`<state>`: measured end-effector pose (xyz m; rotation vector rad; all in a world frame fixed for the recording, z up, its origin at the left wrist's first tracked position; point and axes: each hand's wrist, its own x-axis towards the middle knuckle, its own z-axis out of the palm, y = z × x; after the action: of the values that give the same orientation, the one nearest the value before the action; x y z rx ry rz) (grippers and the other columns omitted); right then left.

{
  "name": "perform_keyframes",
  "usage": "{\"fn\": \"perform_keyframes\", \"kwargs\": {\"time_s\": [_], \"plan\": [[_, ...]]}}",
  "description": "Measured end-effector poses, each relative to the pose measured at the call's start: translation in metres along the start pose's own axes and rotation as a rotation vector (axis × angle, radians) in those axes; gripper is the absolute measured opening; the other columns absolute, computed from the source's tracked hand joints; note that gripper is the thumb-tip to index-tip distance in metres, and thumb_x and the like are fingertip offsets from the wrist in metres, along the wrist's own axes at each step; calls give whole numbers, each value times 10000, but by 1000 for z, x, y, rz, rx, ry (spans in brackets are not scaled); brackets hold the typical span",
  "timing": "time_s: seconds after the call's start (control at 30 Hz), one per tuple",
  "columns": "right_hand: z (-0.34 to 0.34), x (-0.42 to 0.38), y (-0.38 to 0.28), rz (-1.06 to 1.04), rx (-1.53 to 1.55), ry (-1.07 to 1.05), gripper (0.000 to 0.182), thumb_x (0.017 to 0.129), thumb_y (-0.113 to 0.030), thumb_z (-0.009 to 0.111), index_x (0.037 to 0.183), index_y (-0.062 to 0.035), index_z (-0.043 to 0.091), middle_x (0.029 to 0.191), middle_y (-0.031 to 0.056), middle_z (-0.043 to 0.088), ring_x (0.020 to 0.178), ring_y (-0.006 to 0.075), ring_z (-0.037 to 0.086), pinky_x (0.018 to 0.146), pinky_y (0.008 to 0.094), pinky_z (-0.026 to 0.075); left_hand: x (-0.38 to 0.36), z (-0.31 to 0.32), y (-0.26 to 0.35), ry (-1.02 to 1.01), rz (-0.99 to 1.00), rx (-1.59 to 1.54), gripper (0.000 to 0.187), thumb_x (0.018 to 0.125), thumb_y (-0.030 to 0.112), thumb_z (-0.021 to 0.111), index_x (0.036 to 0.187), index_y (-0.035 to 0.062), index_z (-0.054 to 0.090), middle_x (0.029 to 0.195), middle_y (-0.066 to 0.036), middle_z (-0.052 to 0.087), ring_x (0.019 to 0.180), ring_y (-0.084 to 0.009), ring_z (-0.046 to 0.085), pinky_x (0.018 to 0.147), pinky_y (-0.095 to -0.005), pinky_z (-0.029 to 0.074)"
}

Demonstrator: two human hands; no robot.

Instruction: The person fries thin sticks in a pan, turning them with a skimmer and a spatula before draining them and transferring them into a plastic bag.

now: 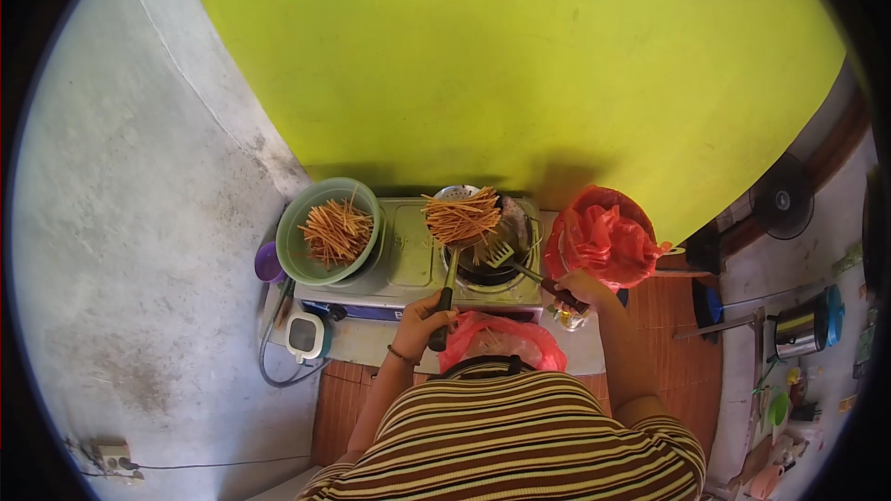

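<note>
My left hand (425, 327) is closed round the dark handle of a skimmer (451, 274), whose head is heaped with thin brown fried sticks (461, 218). The heap sits above the left part of a wok (520, 223) on the gas stove (408, 255). In my right hand (587, 291) is a slotted spatula (502, 254), fingers wrapped round its dark handle. Its slotted metal head is over the wok, to the right of the heap. Much of the wok's inside is hidden by the skimmer and sticks.
A green basin (290, 232) with more fried sticks stands on the stove's left. To the right is a red plastic-lined container (608, 237). A pink plastic bag (501, 339) lies in front of the stove. A white-lidded container (304, 334) stands at front left, beside a hose (266, 353).
</note>
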<state>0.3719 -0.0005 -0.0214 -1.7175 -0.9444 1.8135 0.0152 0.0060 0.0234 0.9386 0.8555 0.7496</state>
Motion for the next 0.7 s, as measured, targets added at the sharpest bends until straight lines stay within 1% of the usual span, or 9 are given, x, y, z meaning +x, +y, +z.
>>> {"fn": "perform_keyframes", "kwargs": {"time_s": [0.1,0.2,0.3,0.4,0.47,0.53,0.57,0.63,0.7], "plan": [[0,0,2,-5,10,27,221,854,-155,491,907,42,577,631,138,619,420,145,533,366,272,418,0,1,0,3,3,-12,418,777,66,641,1170,-40,547,884,-45,630,625,-102,585,591,-225,469],[-1,-9,-10,-8,-121,65,199,849,-146,497,855,29,592,603,129,609,408,147,527,366,279,422,-1,0,0,11,2,-22,417,778,65,640,1171,-39,546,884,-43,629,621,-99,584,582,-220,466],[-10,-11,-15,-66,-207,115,204,834,-118,483,805,55,585,619,164,620,436,195,575,366,313,445,-2,1,0,19,1,-18,428,782,68,639,1184,-39,539,881,-42,629,619,-97,583,570,-216,463],[-22,-12,-34,-57,-255,70,205,830,-123,487,825,55,589,618,170,618,447,208,591,379,330,461,-2,2,2,11,-6,-13,444,785,72,638,1201,-39,529,877,-40,629,618,-95,583,562,-213,460],[-49,21,-24,-494,-869,14,212,830,-131,493,810,55,594,611,167,617,442,216,595,374,338,462,-4,5,5,17,-5,-16,451,787,74,637,1208,-40,525,874,-40,629,616,-95,582,559,-213,459],[-46,21,-39,-536,-1084,24,210,825,-126,505,761,51,600,585,149,605,425,210,580,367,331,451,-3,5,4,12,-8,-11,450,786,75,638,1207,-39,526,872,-38,629,617,-94,581,559,-213,458],[-42,21,-44,-359,-989,63,211,819,-117,515,719,46,604,562,133,593,411,200,563,362,321,439,-2,4,3,11,-9,-9,450,786,75,639,1207,-38,526,871,-38,629,617,-94,580,559,-213,458],[-21,2,-66,-135,-807,123,213,812,-108,529,684,40,612,534,110,577,392,181,542,353,302,420,-1,2,2,2,-2,4,458,783,72,638,1212,-39,523,872,-40,629,617,-95,579,562,-215,459],[-7,-10,-75,-39,-643,161,199,810,-109,539,700,35,623,522,96,569,385,165,532,345,284,406,-1,0,3,-9,1,8,474,779,67,635,1225,-40,514,873,-42,629,619,-96,579,564,-218,460]]}}
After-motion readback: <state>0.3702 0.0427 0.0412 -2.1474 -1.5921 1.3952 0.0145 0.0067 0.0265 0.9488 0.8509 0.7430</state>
